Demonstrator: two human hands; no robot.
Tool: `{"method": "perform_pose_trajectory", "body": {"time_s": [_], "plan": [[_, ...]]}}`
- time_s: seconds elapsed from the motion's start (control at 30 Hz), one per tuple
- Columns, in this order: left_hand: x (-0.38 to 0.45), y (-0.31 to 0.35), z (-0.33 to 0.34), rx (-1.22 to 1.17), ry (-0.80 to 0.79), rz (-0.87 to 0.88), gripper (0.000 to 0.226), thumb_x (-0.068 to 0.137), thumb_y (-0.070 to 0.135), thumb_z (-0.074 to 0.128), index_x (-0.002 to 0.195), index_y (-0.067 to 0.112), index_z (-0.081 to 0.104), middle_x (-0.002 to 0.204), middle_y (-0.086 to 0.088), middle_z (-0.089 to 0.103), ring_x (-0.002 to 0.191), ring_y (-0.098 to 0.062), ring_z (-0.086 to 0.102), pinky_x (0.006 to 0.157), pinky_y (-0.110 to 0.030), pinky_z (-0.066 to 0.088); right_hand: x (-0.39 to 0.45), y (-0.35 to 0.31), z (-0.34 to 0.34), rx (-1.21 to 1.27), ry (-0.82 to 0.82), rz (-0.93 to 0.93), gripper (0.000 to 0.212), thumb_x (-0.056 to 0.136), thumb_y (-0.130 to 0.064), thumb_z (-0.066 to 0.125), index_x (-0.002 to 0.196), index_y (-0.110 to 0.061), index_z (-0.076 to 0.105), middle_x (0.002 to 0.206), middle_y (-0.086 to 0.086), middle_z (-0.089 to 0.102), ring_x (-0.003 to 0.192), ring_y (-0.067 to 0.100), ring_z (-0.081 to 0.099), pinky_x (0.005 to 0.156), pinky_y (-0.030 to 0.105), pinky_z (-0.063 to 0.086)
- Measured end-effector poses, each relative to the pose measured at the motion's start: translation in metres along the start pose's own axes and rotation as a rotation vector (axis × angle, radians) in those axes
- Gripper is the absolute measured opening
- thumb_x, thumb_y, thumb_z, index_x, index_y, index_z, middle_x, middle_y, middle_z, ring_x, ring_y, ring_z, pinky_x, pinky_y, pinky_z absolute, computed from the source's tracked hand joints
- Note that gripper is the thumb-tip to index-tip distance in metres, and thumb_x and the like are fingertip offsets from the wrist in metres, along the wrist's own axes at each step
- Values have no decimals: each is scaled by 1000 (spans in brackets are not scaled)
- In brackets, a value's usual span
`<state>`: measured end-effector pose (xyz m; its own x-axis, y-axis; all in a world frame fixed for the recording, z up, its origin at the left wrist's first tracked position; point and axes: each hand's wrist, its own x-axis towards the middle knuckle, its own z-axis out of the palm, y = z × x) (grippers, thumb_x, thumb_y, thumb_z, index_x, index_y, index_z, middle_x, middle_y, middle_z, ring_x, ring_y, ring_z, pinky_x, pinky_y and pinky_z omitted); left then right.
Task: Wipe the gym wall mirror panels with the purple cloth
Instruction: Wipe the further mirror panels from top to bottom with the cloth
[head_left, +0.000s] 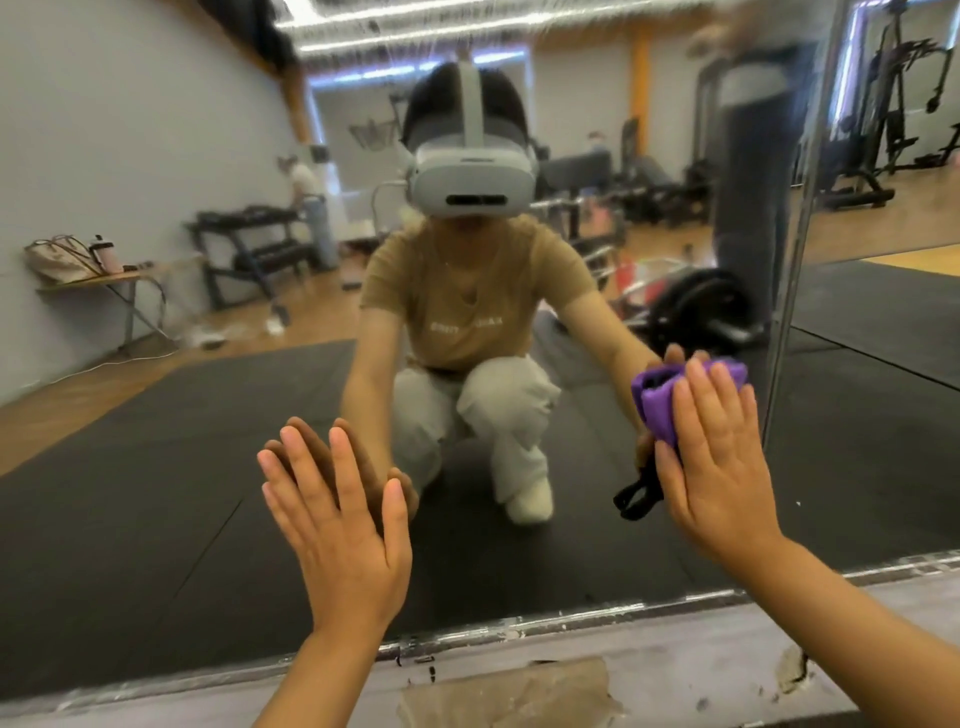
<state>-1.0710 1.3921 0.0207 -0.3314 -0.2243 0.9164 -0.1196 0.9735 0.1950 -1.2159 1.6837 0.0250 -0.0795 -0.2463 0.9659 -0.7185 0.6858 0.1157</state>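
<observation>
Fingers (727, 395) of the right hand (719, 467) are pressed straight over the purple cloth (660, 405) on the mirror (156, 415); the left hand (337, 525) is laid flat, fingers together — the low corner is being wiped, with smears left up top.

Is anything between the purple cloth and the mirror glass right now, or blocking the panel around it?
Nothing visible. The right hand presses the purple cloth flat against the mirror panel, near the vertical seam. The left hand lies flat on the glass well to the left, apart from the cloth.
</observation>
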Motion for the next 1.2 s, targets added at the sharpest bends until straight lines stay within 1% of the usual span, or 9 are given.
{"method": "perform_pose_trajectory", "body": {"time_s": [0.1, 0.23, 0.37, 0.57, 0.73, 0.87, 0.97, 1.07, 1.2], "plan": [[-2, -2, -6, -24, -39, 13, 69, 102, 36, 39, 160, 9, 12, 167, -19, -7, 153, -41, -10, 124, -50, -7, -64, -1, 5, -14, -100, -77, 58, 111, -28, 27, 162, -13, 6, 170, 3, 2, 157, 26, 4, 127, 46, 5], [-16, -8, -10, -38, -96, 37, 68, 104, 42, 32, 162, 17, 7, 168, -10, -12, 154, -36, -13, 125, -44, -9, -139, 8, -1, -104, -309, -144, 55, 112, -28, 18, 163, -13, 5, 170, 4, 1, 157, 25, 2, 127, 44, 2], [-42, -18, -6, 31, -148, 65, 67, 106, 51, 22, 162, 19, 4, 168, -8, -15, 153, -34, -16, 125, -43, -10, -158, 15, -7, -119, -441, -172, 54, 111, -27, 9, 162, -12, 1, 170, 4, -3, 157, 24, -2, 127, 41, -3], [-57, -21, 6, 72, -154, 57, 67, 107, 49, 21, 161, 15, 0, 167, -10, -18, 152, -38, -17, 124, -48, -10, -148, 17, -9, -127, -392, -200, 54, 111, -24, 13, 162, -11, 2, 170, 6, -2, 157, 24, 0, 127, 41, -1], [-56, -23, 6, 67, -160, 57, 67, 106, 48, 22, 161, 18, -3, 167, -9, -19, 152, -38, -18, 124, -49, -11, -76, 8, -3, -72, -95, 51, 60, 110, -24, 29, 161, -7, 1, 170, 7, -6, 157, 26, 0, 127, 42, 3], [-57, -22, 6, 50, -146, 52, 69, 105, 45, 27, 162, 18, -1, 167, -9, -18, 152, -39, -16, 124, -49, -10, -53, 9, 0, -9, -27, 122, 61, 109, -22, 30, 161, -10, 0, 170, 2, -7, 157, 23, -1, 127, 41, 3], [-57, -22, 5, 47, -142, 43, 71, 103, 41, 33, 162, 17, 0, 167, -10, -16, 153, -40, -15, 124, -49, -9, -102, 9, 5, -36, -95, 66, 58, 111, -23, 29, 161, -7, 4, 170, 7, -1, 156, 28, 3, 127, 44, 6], [-57, -20, 6, 62, -153, 37, 69, 106, 45, 26, 161, 13, 2, 167, -12, -17, 152, -39, -16, 124, -49, -10, -159, 4, 4, -72, -237, 27, 57, 112, -27, 24, 162, -8, 3, 170, 10, 0, 156, 29, 2, 127, 45, 4], [-56, -19, 6, 104, -200, 34, 69, 107, 46, 19, 160, 7, 0, 165, -16, -20, 151, -40, -21, 123, -49, -15, -165, -2, 4, -78, -264, 81, 57, 112, -28, 22, 162, -8, 2, 170, 9, -1, 157, 27, 1, 127, 44, 1]]}}
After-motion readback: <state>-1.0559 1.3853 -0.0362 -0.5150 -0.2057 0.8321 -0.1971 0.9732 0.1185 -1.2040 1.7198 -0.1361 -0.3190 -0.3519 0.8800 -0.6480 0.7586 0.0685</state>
